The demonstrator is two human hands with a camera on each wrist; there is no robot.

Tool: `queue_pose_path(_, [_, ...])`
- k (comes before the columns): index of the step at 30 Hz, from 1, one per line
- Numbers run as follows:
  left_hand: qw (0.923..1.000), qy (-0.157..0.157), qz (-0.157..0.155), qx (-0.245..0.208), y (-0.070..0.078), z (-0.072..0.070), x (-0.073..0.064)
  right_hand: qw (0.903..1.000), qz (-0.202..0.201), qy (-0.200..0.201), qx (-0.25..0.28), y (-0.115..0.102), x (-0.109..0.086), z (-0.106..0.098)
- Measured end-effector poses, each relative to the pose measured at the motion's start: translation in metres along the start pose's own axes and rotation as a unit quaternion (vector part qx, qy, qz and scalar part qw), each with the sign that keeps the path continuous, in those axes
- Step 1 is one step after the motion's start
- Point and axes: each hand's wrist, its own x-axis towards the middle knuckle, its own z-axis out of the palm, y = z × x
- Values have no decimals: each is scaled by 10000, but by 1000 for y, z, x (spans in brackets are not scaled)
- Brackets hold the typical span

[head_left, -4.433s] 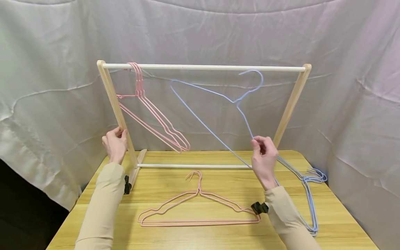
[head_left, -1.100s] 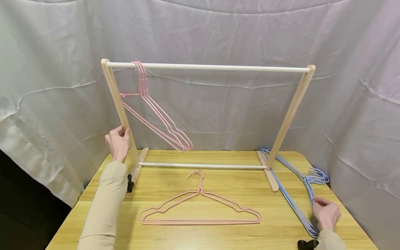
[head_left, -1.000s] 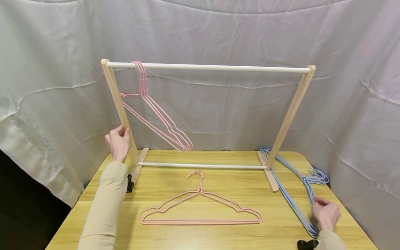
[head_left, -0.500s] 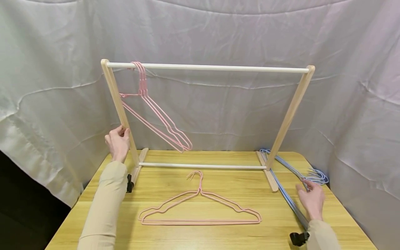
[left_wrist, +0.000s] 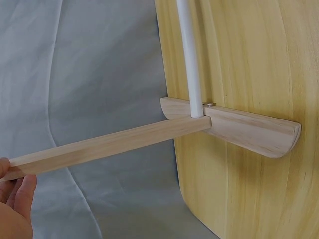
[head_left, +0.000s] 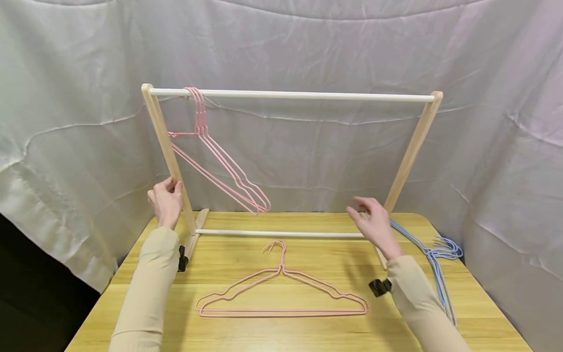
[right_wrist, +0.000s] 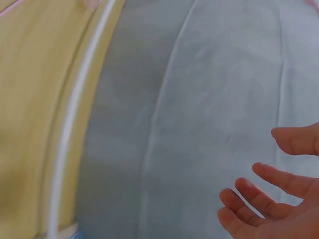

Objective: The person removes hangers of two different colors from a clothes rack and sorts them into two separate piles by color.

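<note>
My left hand [head_left: 165,201] grips the left wooden post [head_left: 162,132] of a clothes rack at mid-height; the left wrist view shows its thumb and fingers around the post [left_wrist: 104,148]. In the air before the rack's right post [head_left: 414,146], my right hand [head_left: 375,224] holds nothing, fingers spread and slightly bent in the right wrist view. Several pink wire hangers [head_left: 200,117] hang at the left end of the white top rod [head_left: 299,95]. Two pink hangers [head_left: 281,316] lie on the table. A stack of blue hangers [head_left: 434,266] lies right of the rack, partly behind my right forearm.
The wooden table [head_left: 246,337] carries the rack, whose white lower rod [head_left: 281,234] runs just above the tabletop. Grey curtains [head_left: 299,49] enclose the back and sides. A dark gap [head_left: 35,283] shows at lower left.
My right hand held a blue hanger up near the rod, then put it on the blue stack and let go. It has since swung up and left. My left hand stays on the post.
</note>
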Motion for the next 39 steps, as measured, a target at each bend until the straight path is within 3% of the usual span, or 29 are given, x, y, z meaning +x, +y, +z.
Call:
queue_pose_path(10, [9996, 174, 198, 133, -1, 1, 1, 9930, -366, -984, 549, -81, 51, 34])
queue_pose_path(14, [9988, 329, 305, 211, -2, 1, 2, 9861, -499, -1395, 751, -112, 66, 47])
queue_pose_path(20, [9989, 264, 301, 239, -1, 0, 2, 9766, -645, -1786, 1010, -151, 80, 73])
queue_pose_path(27, [9995, 187, 183, 173, -2, 0, 1, 9698, -629, -1913, 1377, -182, 88, 102])
queue_pose_path(33, [9993, 240, 193, 205, -2, 0, 2, 9671, -587, -1912, 1573, -195, 92, 118])
queue_pose_path(39, [9998, 137, 92, 135, -1, 0, 1, 9762, -487, -1485, 1505, -198, 91, 126])
